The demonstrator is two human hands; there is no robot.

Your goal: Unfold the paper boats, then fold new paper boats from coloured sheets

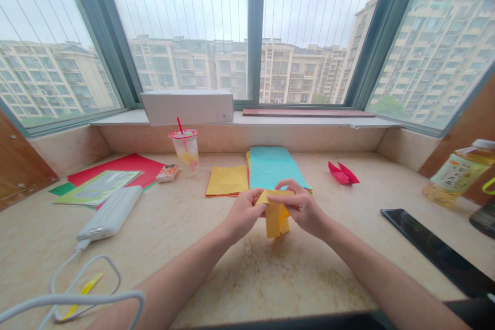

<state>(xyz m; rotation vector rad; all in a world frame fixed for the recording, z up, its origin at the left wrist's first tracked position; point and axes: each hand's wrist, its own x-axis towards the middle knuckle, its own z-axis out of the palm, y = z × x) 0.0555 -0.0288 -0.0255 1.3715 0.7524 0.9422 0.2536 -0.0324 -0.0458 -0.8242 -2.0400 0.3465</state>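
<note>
My left hand (243, 214) and my right hand (301, 207) meet above the marble counter (216, 263), both pinching a folded piece of yellow paper (276, 219). Its lower part hangs below my fingers as a narrow doubled strip, and my fingertips hide part of its top edge. Just behind my hands lie a sheet of teal paper (274, 167) and a small stack of yellow paper squares (227, 180). A folded red paper shape (342, 173) rests to the right.
To the left are a white power bank (110, 212) with a white cable (73, 294), red card (124, 170) and a plastic cup with a red straw (184, 150). On the right are a flat black slab (436, 250) and a bottle of yellow oil (460, 174). A white box (186, 107) stands on the window sill.
</note>
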